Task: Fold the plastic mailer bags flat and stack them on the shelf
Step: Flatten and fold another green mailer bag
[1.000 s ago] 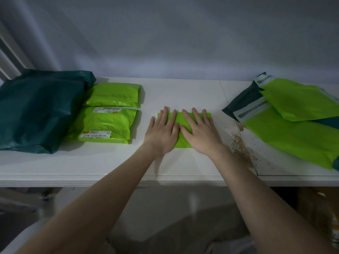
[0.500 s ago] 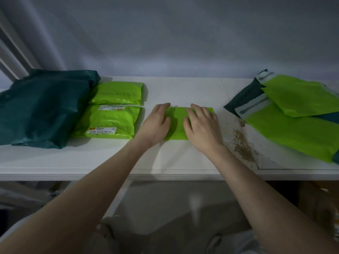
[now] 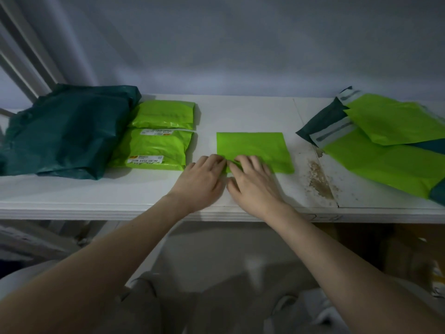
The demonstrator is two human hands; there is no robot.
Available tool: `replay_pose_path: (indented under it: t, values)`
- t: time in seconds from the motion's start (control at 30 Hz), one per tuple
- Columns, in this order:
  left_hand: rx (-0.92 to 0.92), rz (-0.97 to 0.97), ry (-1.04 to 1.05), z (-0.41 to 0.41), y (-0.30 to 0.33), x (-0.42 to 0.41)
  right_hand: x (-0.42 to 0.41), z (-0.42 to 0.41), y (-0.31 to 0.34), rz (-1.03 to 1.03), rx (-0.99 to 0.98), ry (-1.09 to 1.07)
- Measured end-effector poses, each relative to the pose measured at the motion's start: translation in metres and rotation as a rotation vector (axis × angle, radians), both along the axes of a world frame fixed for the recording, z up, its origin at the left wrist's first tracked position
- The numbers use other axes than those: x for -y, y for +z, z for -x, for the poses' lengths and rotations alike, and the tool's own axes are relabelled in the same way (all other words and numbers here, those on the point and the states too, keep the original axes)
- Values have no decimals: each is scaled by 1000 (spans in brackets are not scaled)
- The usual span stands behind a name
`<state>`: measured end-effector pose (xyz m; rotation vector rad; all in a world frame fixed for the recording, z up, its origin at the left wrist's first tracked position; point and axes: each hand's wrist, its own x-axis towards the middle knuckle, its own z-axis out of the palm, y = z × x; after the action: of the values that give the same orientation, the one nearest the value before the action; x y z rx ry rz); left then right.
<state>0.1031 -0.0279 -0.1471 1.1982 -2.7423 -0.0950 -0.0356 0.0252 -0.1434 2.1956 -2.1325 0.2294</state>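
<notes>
Folded mailer: I see a lime-green mailer bag [image 3: 255, 150] lying flat as a rectangle on the white shelf [image 3: 240, 112], just right of frame centre.
Left hand: my left hand [image 3: 201, 180] sits at the bag's near left corner, fingers curled onto the edge; it looks like a pinch on the plastic, though I cannot tell how firm.
Right hand: my right hand [image 3: 252, 183] is touching the left one, fingertips pressed on the same near edge, where the plastic is slightly rumpled; grasp or plain press, I cannot tell.
Finished packs: two lime-green folded mailers with white labels, one behind [image 3: 163, 114] and one in front [image 3: 151, 149], lie left of centre, just beside each other.
Far left: a dark green mailer bundle [image 3: 65, 131] touches those packs.
Right side: a loose pile of unfolded lime and dark green mailers [image 3: 385, 150] fills the right of the frame.
Shelf surface: a brown worn patch [image 3: 319, 179] shows between the bag and the pile.
</notes>
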Motion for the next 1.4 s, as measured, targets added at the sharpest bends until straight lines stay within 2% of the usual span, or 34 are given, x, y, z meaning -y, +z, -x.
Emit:
replay_pose_path:
  t: [0.3, 0.4, 0.6, 0.93, 1.13, 1.27, 1.4]
  values:
    - [104, 83, 55, 4, -8, -10, -3, -3, -5, 1, -42, -25]
    - [109, 48, 86, 6, -6, -13, -4, 0, -5, -16, -18, -27]
    - [111, 108, 121, 15, -3, -14, -6, 5, -4, -4, 16, -37]
    - [178, 120, 173, 29, 1, -14, -19, 40, 6, -44, -18, -230]
    - [22, 103, 98, 42, 11, -13, -16, 40, 5, -83, 19, -205]
    - [13, 97, -41, 57, 1, -13, -14, 37, 4, -95, 39, -178]
    - [21, 45, -5, 64, -3, -13, -13, 43, 4, -122, 29, -177]
